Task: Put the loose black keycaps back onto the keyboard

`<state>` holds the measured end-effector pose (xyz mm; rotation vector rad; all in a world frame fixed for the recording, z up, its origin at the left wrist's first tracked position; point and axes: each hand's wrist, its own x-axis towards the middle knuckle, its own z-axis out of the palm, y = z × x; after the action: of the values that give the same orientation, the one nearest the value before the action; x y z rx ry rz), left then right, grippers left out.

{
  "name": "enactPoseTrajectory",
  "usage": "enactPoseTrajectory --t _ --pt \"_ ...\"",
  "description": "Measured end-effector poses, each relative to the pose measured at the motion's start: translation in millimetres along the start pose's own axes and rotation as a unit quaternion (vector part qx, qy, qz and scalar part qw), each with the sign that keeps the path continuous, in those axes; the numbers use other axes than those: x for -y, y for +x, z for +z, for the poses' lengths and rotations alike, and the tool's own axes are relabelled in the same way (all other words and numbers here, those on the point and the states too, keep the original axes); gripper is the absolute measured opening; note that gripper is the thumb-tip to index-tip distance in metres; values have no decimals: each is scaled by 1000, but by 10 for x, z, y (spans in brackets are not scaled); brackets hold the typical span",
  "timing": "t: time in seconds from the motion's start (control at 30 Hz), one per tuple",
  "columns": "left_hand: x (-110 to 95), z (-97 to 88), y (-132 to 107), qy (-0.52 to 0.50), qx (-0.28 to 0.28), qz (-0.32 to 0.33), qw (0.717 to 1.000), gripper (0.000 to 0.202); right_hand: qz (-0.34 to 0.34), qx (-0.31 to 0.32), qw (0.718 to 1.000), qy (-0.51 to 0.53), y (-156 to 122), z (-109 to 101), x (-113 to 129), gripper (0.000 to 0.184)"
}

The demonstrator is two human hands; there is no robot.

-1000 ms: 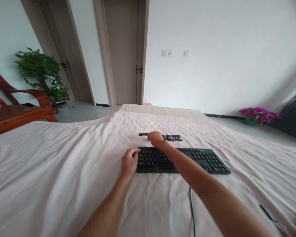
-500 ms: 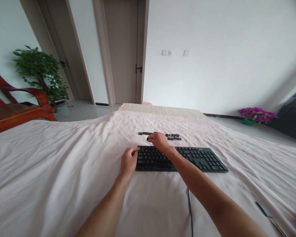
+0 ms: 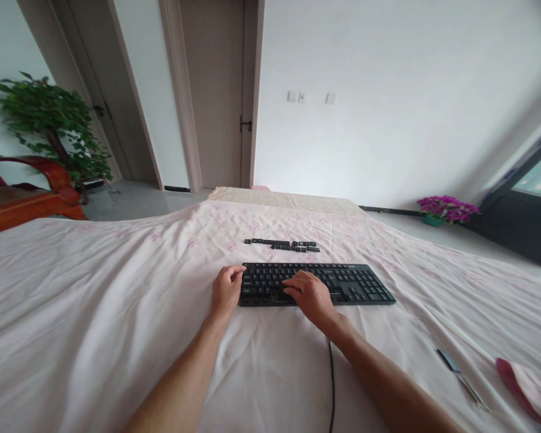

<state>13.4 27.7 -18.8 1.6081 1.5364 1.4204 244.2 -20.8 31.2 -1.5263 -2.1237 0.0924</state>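
Note:
A black keyboard point(image 3: 351, 284) lies on the pink-flowered bedsheet point(image 3: 94, 313) in front of me. My left hand point(image 3: 225, 291) is curled round the keyboard's left end, thumb on its top corner. My right hand point(image 3: 310, 294) rests over the lower middle rows, its fingers bent down and pinched against the keys; whatever they hold is hidden. A short row of several loose black keycaps point(image 3: 282, 244) lies on the sheet just behind the keyboard, apart from both hands.
The keyboard's black cable point(image 3: 330, 385) runs toward me. A thin metal tool point(image 3: 460, 373) and a pink object point(image 3: 525, 390) lie at the lower right. A red wooden chair point(image 3: 22, 201), a green plant point(image 3: 49, 120), doors and purple flowers point(image 3: 446, 208) stand beyond the bed.
My right hand has drawn back from the row of loose keycaps to the keyboard's lower middle rows. My left hand has kept its hold on the left end. The view has shifted slightly right.

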Motion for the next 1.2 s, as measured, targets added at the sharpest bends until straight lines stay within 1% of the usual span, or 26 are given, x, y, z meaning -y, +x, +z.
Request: enactPoseTrajectory --t 0.33,0.67,0.87,1.03,1.2 --pt "-12 -1 -7 -12 -5 -6 1000 20 -31 15 997 -75 5 71 178 17" --pt "6 1 -6 6 2 3 1000 21 -64 25 994 -83 20 96 228 11" --pt "15 6 -1 6 -2 8 1000 21 -70 28 992 -100 19 113 230 15" --pt "18 5 -6 5 -1 15 1000 21 -88 58 983 -150 3 100 265 22" --pt "7 -2 -10 6 -1 15 1000 21 -123 72 969 -200 -36 68 352 16"
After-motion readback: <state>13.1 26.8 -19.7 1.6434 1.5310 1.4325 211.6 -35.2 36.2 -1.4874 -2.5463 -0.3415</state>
